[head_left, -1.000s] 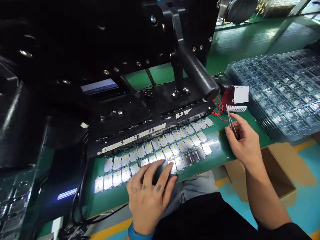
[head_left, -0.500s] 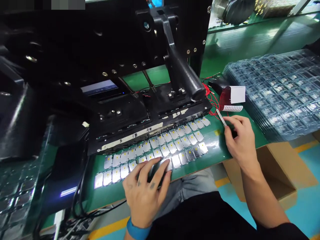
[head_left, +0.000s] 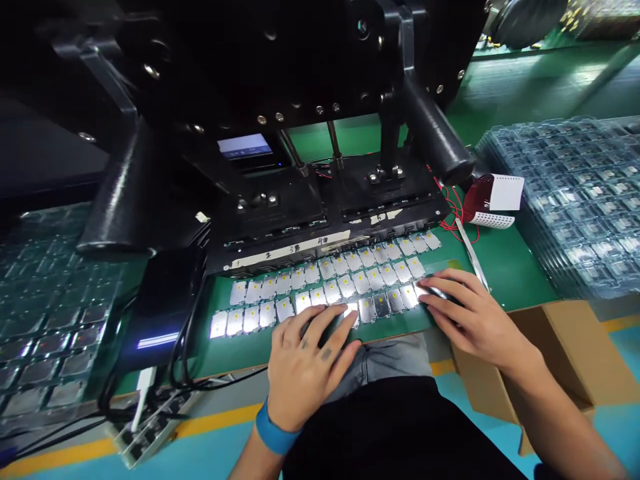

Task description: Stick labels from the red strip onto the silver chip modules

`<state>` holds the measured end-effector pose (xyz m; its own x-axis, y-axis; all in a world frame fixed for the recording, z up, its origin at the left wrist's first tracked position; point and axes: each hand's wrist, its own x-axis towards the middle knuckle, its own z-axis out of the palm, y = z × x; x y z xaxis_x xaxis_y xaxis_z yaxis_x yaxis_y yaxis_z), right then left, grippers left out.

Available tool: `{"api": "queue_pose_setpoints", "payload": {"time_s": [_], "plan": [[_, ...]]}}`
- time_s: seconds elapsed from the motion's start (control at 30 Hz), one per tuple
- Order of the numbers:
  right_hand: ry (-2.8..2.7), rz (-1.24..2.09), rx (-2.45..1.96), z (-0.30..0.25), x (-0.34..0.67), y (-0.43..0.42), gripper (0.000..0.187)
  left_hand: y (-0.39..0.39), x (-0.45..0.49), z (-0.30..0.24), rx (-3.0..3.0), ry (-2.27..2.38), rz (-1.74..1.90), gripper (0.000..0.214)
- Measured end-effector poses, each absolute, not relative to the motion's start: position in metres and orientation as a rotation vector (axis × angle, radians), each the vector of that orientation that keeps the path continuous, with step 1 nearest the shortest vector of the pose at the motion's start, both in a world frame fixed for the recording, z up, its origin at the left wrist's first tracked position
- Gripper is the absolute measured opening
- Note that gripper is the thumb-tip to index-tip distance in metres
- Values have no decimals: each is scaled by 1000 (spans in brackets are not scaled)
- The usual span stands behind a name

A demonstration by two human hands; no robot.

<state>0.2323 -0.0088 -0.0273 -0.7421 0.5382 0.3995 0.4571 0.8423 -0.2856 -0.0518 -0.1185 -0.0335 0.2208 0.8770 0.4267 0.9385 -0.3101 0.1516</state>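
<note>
Rows of small silver plates with yellow dots (head_left: 347, 285) lie on the green mat in front of a black press fixture (head_left: 280, 252). My left hand (head_left: 310, 353), with a blue band at the wrist, rests its spread fingertips at the left part of the front row. Its fingers hide some of the plates. At the right end of that row, the fingers of my right hand (head_left: 473, 317) are stretched out against the last plate. Just beyond this hand, metal tweezers (head_left: 471, 253) lie on the mat, out of its grasp.
Stacked clear trays (head_left: 575, 200) stand at the right, and more trays (head_left: 55, 320) at the left. A cardboard box (head_left: 575, 353) is below the right edge. Black levers (head_left: 435, 130) overhang the fixture. Red wires (head_left: 457, 213) and a white label strip (head_left: 506, 193) lie behind the tweezers.
My right hand has let go of the tweezers and moved left to the end of the front row. My left hand stays by the plates. The camera view has shifted left.
</note>
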Motion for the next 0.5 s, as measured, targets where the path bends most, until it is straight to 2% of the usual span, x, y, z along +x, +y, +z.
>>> {"api": "queue_pose_setpoints", "payload": {"time_s": [0.5], "plan": [[-2513, 345, -849, -40, 240, -20, 31, -126, -49, -42, -2382, -1869, -683, 34]]}}
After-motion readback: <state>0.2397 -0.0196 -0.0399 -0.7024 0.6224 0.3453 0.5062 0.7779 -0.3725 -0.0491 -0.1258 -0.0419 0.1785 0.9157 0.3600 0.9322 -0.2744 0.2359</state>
